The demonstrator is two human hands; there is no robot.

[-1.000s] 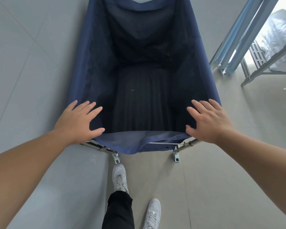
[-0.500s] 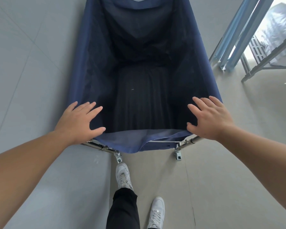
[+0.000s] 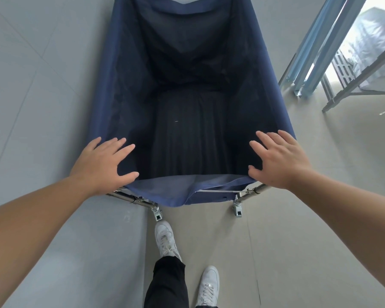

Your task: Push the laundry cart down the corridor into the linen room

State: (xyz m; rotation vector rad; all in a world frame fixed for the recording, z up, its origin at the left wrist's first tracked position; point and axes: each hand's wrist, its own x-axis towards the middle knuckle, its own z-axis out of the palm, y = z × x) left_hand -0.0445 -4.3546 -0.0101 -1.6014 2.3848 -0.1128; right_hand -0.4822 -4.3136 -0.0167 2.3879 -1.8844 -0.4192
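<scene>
The laundry cart (image 3: 111, 90) is a deep navy fabric bag on a chrome frame with small casters, straight in front of me. Dark pleated cloth (image 3: 187, 138) lies at its bottom. My left hand (image 3: 100, 163) lies flat on the near left corner of the rim, fingers spread, not wrapped around the frame. My right hand (image 3: 280, 161) presses flat on the near right corner in the same way. My feet in white sneakers (image 3: 166, 241) are just behind the cart.
A grey wall (image 3: 42, 96) runs close along the cart's left side. At the right are blue metal door-frame posts (image 3: 316, 47) and a grey metal rack leg (image 3: 353, 85), with a plastic-wrapped bundle (image 3: 373, 41) behind. Beige floor (image 3: 309, 230) stretches to the right.
The cart and I have rolled slightly forward; the doorway frame at right has drifted nearer. My left foot has stepped forward. Both hands keep their flat hold on the rim.
</scene>
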